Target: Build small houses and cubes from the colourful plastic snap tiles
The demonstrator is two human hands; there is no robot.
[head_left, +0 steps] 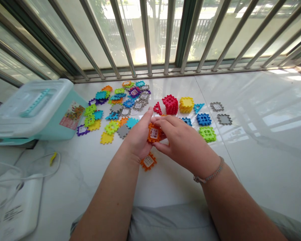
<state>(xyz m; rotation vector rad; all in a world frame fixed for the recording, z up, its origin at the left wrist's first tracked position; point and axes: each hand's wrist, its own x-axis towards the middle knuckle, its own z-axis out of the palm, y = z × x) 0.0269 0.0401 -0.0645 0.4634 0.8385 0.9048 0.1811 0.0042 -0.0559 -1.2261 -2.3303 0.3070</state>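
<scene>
Both hands are held together above the middle of the white marble surface, just in from the window edge. The left hand presses its palm side against an orange block made of joined waffle-like plastic tiles, and the right hand has its fingers closed over the block's top, with the thumb below it, so the block is clamped between the two hands. One loose orange tile lies just below the hands. Ahead of them stand two finished cubes, one red cube and one yellow cube, flanked by one red triangle and one teal triangle. Toward the right are one blue tile, one green tile and two gray tiles, with another blue tile partly hidden by the right hand. A heap of mixed tiles, too many and overlapped to count, spreads toward the left corner, beside one teal plastic box with a pale lid. One braided bracelet circles the right wrist.
</scene>
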